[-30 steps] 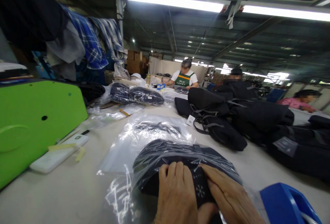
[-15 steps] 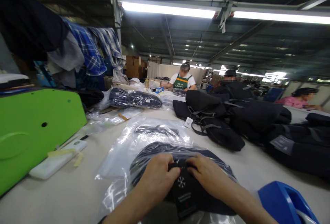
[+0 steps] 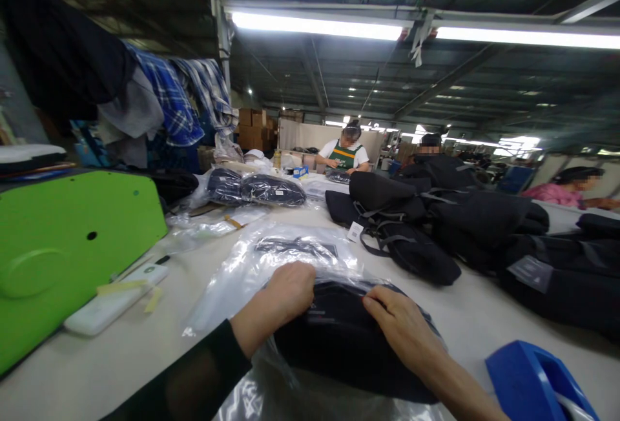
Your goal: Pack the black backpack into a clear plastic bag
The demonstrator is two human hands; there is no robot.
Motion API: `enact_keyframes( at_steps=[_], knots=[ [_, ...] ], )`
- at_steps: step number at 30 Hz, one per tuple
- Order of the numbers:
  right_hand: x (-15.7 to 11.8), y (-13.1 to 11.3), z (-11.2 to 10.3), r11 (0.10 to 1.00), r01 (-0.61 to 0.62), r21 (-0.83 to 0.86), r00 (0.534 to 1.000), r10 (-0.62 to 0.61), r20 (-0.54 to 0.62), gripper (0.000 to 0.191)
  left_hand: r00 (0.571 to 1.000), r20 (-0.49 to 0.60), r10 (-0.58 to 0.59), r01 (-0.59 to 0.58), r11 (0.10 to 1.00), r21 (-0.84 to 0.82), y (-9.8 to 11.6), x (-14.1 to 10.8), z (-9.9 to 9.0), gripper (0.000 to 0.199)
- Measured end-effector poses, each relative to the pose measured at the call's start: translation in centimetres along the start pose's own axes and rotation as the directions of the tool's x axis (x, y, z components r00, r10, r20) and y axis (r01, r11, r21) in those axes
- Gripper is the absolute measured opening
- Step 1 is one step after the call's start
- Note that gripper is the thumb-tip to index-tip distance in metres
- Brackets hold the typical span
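A black fabric bag (image 3: 353,356) lies in front of me, partly inside a clear plastic bag (image 3: 256,401). My left hand (image 3: 290,288) is closed at the far left of it, its fingers curled over the plastic edge. On the other side, my right hand (image 3: 394,318) pinches the plastic edge between thumb and fingers. A black tag (image 3: 320,316) with small pale print shows on the fabric near my left hand, partly covered. Just beyond, flat clear plastic bags (image 3: 232,279) lie on the table.
At left stand a bright green case (image 3: 72,246) and a white device (image 3: 113,301) with yellow tape. A blue tape dispenser (image 3: 537,379) is at right front. Black bags (image 3: 421,253) are piled at right; wrapped bags (image 3: 274,188) lie farther back. A co-worker (image 3: 343,153) works across the table.
The hands have let go of the large snowflake tag and moved apart to the plastic edge. My left hand shifted slightly up; more of the black fabric now shows.
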State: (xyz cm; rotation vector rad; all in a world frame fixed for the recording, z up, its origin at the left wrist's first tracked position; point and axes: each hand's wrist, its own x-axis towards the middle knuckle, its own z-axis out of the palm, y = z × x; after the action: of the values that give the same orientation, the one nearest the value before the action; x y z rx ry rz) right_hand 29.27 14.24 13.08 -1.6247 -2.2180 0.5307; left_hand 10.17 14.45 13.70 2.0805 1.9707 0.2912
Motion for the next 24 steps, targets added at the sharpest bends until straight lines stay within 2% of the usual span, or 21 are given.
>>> enact_keyframes(
  at_steps=[5, 11, 15, 19, 21, 24],
  knots=[
    [0.3, 0.1, 0.3, 1.0, 0.006, 0.03, 1.0, -0.006, 0.011, 0.025, 0.997, 0.025, 0.073, -0.076, 0.987, 0.144, 1.3, -0.8, -0.2, 0.032],
    [0.0, 0.1, 0.6, 0.999, 0.015, 0.051, 1.0, -0.016, 0.008, 0.025, 0.973, 0.082, 0.216, -0.226, 0.962, 0.151, 2.7, -1.0, 0.1, 0.022],
    [-0.2, 0.1, 0.7, 0.998, 0.009, 0.065, 1.0, -0.009, 0.003, 0.025, 0.97, 0.12, 0.213, -0.229, 0.964, 0.136, 2.4, 0.0, 1.0, 0.02],
    [-0.4, 0.0, 0.7, 0.997, 0.009, 0.077, 1.0, -0.009, -0.003, 0.027, 0.98, 0.069, 0.187, -0.195, 0.971, 0.137, 1.7, 1.1, 1.8, 0.025],
    [-0.5, 0.0, 0.7, 0.997, 0.009, 0.081, 1.0, -0.009, -0.004, 0.026, 0.974, 0.047, 0.223, -0.227, 0.966, 0.124, 1.2, 1.5, 2.2, 0.026],
    [-0.6, 0.1, 0.7, 0.996, 0.012, 0.085, 1.0, -0.012, -0.003, 0.027, 0.941, 0.039, 0.337, -0.339, 0.937, 0.09, 0.3, 1.8, 2.6, 0.03]
  ],
)
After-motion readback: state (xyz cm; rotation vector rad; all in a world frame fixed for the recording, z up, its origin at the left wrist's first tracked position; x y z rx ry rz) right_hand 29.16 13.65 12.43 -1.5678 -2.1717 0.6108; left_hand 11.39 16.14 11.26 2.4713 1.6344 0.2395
